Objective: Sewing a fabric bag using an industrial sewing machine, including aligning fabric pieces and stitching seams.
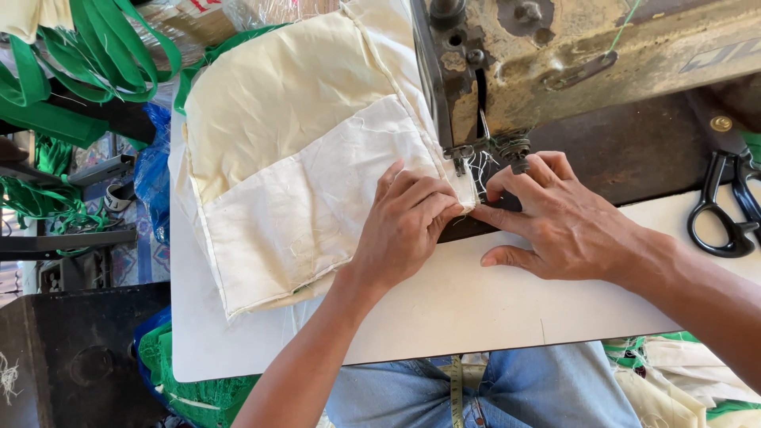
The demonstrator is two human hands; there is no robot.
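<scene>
While pressed flat on cloth (293, 166) at the presser foot (460, 157), left hand (404, 226): fingers together, extended, tips on the folded edge just beside the needle area. Grips nothing; holds by downward pressure only.

Right hand (559, 218): palm down on the white surface (444, 309), fingers spread moderately, index tip touching the cloth edge just right of the foot, thumb stretched along the surface. Also holds nothing closed; guides by touch.

Cloth: cream, thin, woven, doubled in places, with frayed threads at the edge. Lies across the surface's left half, running up and back beside the sewing machine (587, 55), one corner under the foot. Judged light, limp and easily creased; likely to shift or bunch unless kept flat. Best controlled at the seam edge, close on either side of the foot, with flat fingers rather than a pinch.

Both forearms enter from below, converging on the foot; wrists low and roughly level.

Black scissors (725, 210) lie at far right, well apart from either hand. Green straps (87, 55) heaped at upper left.
</scene>
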